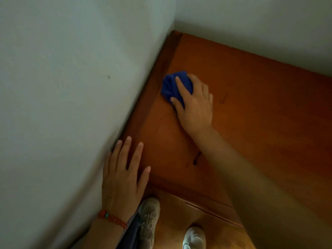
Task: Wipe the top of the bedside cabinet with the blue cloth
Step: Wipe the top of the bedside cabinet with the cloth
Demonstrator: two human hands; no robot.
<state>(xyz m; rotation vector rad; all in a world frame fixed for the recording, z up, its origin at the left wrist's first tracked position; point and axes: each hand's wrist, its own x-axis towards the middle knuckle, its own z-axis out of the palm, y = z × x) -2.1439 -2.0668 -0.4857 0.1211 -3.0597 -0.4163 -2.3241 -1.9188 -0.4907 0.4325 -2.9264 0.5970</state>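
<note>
The bedside cabinet's orange-brown wooden top [251,108] fills the middle and right of the view. A bunched blue cloth [169,85] lies on it near the left rear edge. My right hand [194,105] presses down on the cloth, fingers spread over it, with the forearm stretching in from the lower right. My left hand [124,175] lies flat with fingers apart at the cabinet's near left corner, against the white surface beside it. A red bead bracelet [112,218] circles that wrist.
A large white surface [62,105], seemingly a mattress or bed side, borders the cabinet on the left. A pale wall [260,24] runs behind it. Below, the cabinet's front [206,211] and my two light shoes [149,218] show on a wooden floor.
</note>
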